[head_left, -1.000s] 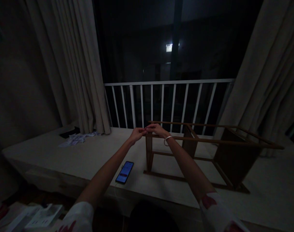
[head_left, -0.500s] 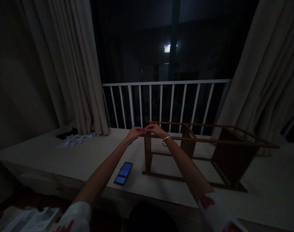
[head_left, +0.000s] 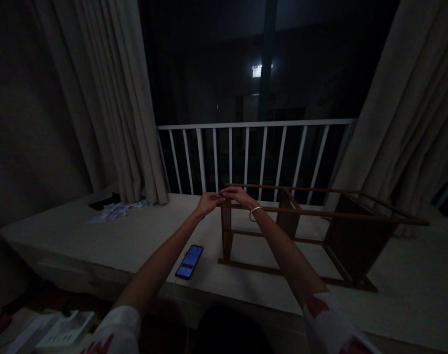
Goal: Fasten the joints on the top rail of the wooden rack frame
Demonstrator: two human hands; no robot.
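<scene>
My left hand [head_left: 209, 203] is closed in a pinch, its fingertips almost against those of my right hand [head_left: 239, 195]. A small dark thing shows between the fingertips, too small and dim to name. My right hand, with a silver bangle at its wrist, pinches at the same spot. Both hands are over the left end of a brown wooden shelf frame [head_left: 312, 214], which lies on its side on a pale ledge [head_left: 164, 231]. Whether the fingers touch the frame's end, I cannot tell.
A lit phone [head_left: 189, 261] with a cable lies on the ledge, nearer me. Crumpled papers [head_left: 115, 211] and a flat black object [head_left: 104, 200] are at far left. A white railing [head_left: 256, 124] stands behind, between curtains [head_left: 124, 108]. A power strip [head_left: 67, 330] sits at lower left.
My right fingers have lifted and parted slightly from the left fingertips, and the small dark thing now shows between them. The frame and phone rest as before; the view has shifted slightly.
</scene>
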